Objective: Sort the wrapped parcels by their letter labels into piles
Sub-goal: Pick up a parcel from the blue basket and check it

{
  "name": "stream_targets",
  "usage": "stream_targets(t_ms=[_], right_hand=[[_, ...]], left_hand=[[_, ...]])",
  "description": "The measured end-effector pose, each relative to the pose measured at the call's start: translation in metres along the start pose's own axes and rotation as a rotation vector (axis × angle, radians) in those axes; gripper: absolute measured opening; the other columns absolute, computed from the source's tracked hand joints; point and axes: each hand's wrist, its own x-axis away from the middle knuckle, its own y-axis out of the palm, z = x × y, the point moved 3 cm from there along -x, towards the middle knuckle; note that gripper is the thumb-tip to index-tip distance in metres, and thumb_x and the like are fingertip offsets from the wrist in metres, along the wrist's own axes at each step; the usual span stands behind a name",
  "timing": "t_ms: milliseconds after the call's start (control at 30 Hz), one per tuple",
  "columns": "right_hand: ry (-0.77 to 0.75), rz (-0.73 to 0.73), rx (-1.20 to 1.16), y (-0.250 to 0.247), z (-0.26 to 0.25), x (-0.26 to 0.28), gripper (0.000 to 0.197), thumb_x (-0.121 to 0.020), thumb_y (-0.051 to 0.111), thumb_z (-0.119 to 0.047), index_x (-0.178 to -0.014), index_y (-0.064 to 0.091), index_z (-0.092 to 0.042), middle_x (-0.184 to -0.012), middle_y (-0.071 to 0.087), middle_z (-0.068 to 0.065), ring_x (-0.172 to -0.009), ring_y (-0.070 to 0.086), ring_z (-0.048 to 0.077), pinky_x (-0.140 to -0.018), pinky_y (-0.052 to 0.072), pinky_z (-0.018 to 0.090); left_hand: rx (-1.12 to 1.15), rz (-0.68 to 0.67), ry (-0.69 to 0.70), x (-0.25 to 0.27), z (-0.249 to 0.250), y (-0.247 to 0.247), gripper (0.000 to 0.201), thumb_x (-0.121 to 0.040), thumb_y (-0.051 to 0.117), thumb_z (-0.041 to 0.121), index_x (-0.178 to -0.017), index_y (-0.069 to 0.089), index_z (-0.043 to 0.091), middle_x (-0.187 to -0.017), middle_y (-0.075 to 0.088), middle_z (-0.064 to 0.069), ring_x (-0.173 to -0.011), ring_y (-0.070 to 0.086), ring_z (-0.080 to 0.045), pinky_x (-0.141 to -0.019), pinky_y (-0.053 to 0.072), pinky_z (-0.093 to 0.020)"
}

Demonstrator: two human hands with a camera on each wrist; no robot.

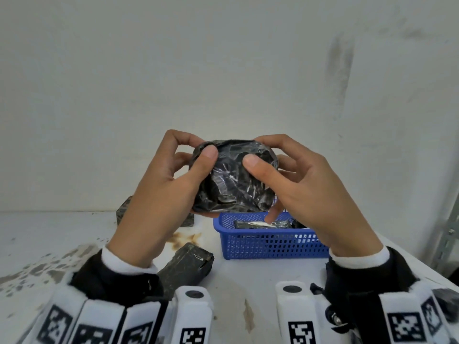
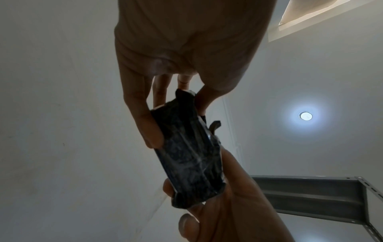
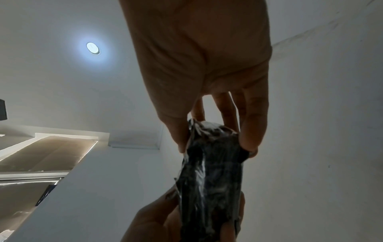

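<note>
Both hands hold one black, film-wrapped parcel (image 1: pixel 233 177) up in the air above the table. My left hand (image 1: pixel 173 170) grips its left side, thumb on the front and fingers curled over the top. My right hand (image 1: pixel 280 170) grips its right side the same way. No letter label shows on the face turned to me. In the left wrist view the parcel (image 2: pixel 190 150) is seen edge-on between the left hand (image 2: pixel 161 101) above and the right hand below. In the right wrist view the parcel (image 3: pixel 213 176) hangs pinched by the right hand (image 3: pixel 215 135).
A blue mesh basket (image 1: pixel 268 244) stands on the white table under my right hand, with wrapped parcels (image 1: pixel 260 224) inside. One dark parcel (image 1: pixel 186 266) lies near my left wrist, another (image 1: pixel 124 209) sits by the back wall. A grey metal shelf frame (image 1: pixel 447 234) stands at the right.
</note>
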Motion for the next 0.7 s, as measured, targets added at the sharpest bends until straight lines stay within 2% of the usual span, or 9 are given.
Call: stream_targets(t_ms=[167,267,333,367,433,500,567,600,700], right_hand=[[-0.002,-0.018,-0.030,0.0027,-0.0010,0.0001,0.035,-0.073,0.069,-0.051,-0.105,0.068,-0.034,-0.095,0.072,0.005,-0.077,0.074,0.027,-0.046,0.058,0.038],[0.016,-0.024,-0.055,0.0033,0.0005,-0.0004,0.035,-0.073,0.069,-0.050,-0.104,0.068,-0.033,-0.100,0.071,0.005,-0.080,0.074,0.024,-0.050,0.061,0.042],[0.023,-0.016,-0.090,0.0021,0.0009,-0.0004,0.029,-0.077,0.071,-0.043,-0.104,0.069,-0.032,-0.102,0.071,0.004,-0.082,0.075,0.022,-0.054,0.062,0.044],[0.018,-0.010,-0.102,0.0014,0.0016,-0.0006,0.028,-0.078,0.072,-0.040,-0.105,0.070,-0.032,-0.103,0.072,0.002,-0.083,0.075,0.020,-0.056,0.062,0.043],[0.009,-0.002,-0.111,0.0005,0.0023,-0.0020,0.034,-0.076,0.071,-0.042,-0.110,0.069,-0.036,-0.104,0.073,-0.001,-0.088,0.074,0.018,-0.063,0.062,0.042],[0.009,0.006,-0.115,0.0001,0.0042,-0.0045,0.046,-0.076,0.068,-0.050,-0.121,0.062,-0.041,-0.105,0.075,-0.002,-0.096,0.073,0.017,-0.079,0.059,0.038],[0.025,0.000,-0.103,0.0001,0.0057,-0.0064,0.051,-0.079,0.066,-0.060,-0.127,0.059,-0.044,-0.106,0.076,-0.004,-0.103,0.072,0.015,-0.099,0.051,0.042],[0.036,-0.007,-0.091,0.0000,0.0061,-0.0069,0.052,-0.079,0.065,-0.062,-0.127,0.059,-0.043,-0.106,0.077,-0.004,-0.103,0.072,0.016,-0.103,0.048,0.045],[0.055,-0.004,-0.082,-0.0022,0.0073,-0.0067,0.050,-0.077,0.067,-0.057,-0.124,0.063,-0.040,-0.099,0.078,-0.001,-0.093,0.075,0.020,-0.101,0.052,0.047]], left_hand=[[-0.011,0.027,-0.005,-0.0018,-0.0032,-0.0001,0.035,-0.072,0.073,0.052,-0.093,0.053,0.032,-0.095,0.070,0.001,-0.064,0.070,-0.014,-0.062,0.056,-0.040],[-0.025,0.031,-0.001,-0.0016,-0.0048,-0.0013,0.037,-0.072,0.072,0.063,-0.092,0.054,0.037,-0.097,0.069,0.006,-0.075,0.071,-0.015,-0.069,0.056,-0.040],[-0.045,0.007,-0.023,-0.0015,-0.0053,-0.0011,0.037,-0.073,0.062,0.071,-0.092,0.055,0.040,-0.096,0.068,0.012,-0.085,0.070,-0.017,-0.076,0.056,-0.041],[-0.036,-0.006,-0.033,-0.0014,-0.0050,-0.0012,0.034,-0.077,0.062,0.068,-0.093,0.055,0.038,-0.095,0.068,0.013,-0.087,0.070,-0.017,-0.072,0.057,-0.038],[0.020,-0.018,-0.039,-0.0011,-0.0039,-0.0009,0.024,-0.084,0.061,0.049,-0.097,0.055,0.030,-0.095,0.068,0.010,-0.083,0.068,-0.015,-0.058,0.055,-0.027],[0.063,-0.002,-0.015,-0.0008,-0.0009,-0.0014,0.025,-0.081,0.062,0.038,-0.100,0.054,0.025,-0.097,0.067,0.006,-0.082,0.066,-0.013,-0.057,0.055,-0.027],[0.083,0.034,0.016,-0.0008,0.0021,-0.0028,0.038,-0.075,0.070,0.036,-0.106,0.054,0.024,-0.105,0.067,0.006,-0.088,0.067,-0.012,-0.066,0.059,-0.033],[0.069,0.050,0.026,-0.0014,0.0016,-0.0044,0.045,-0.073,0.077,0.036,-0.111,0.055,0.025,-0.109,0.067,0.008,-0.090,0.069,-0.011,-0.072,0.060,-0.037],[-0.012,0.038,-0.002,-0.0047,-0.0046,-0.0081,0.054,-0.069,0.071,0.050,-0.117,0.061,0.029,-0.114,0.068,0.010,-0.096,0.070,-0.009,-0.091,0.055,-0.045]])
